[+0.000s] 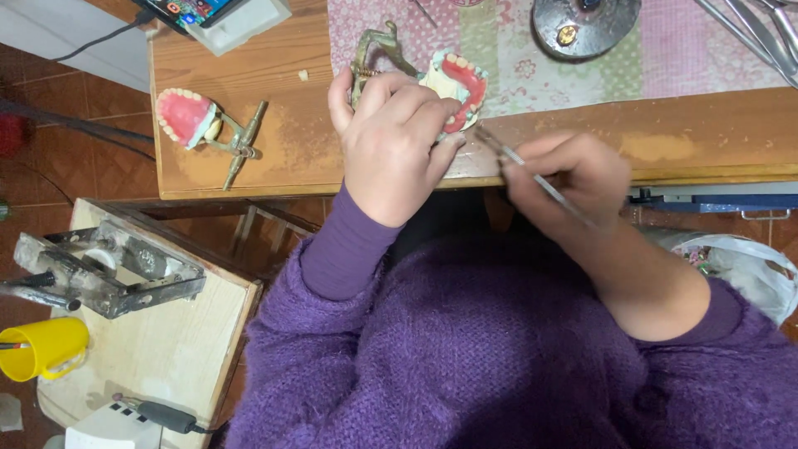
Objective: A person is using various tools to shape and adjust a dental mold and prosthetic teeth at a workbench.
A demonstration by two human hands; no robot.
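Note:
My left hand (395, 137) grips a brass dental articulator (376, 51) that carries a denture model (460, 83) with pink gums and pale teeth, resting at the wooden table's front edge. My right hand (569, 179) holds a thin metal carving tool (532, 176) like a pen. Its tip points up and left, close to the lower edge of the denture model. Both arms wear purple knitted sleeves.
A second denture on an articulator (204, 125) lies on the wooden table (283, 91) at the left. A patterned cloth (515, 58) holds a round metal dish (586, 25) and metal instruments (761, 33). Below left stand a metal press (104, 270) and a yellow cup (41, 347).

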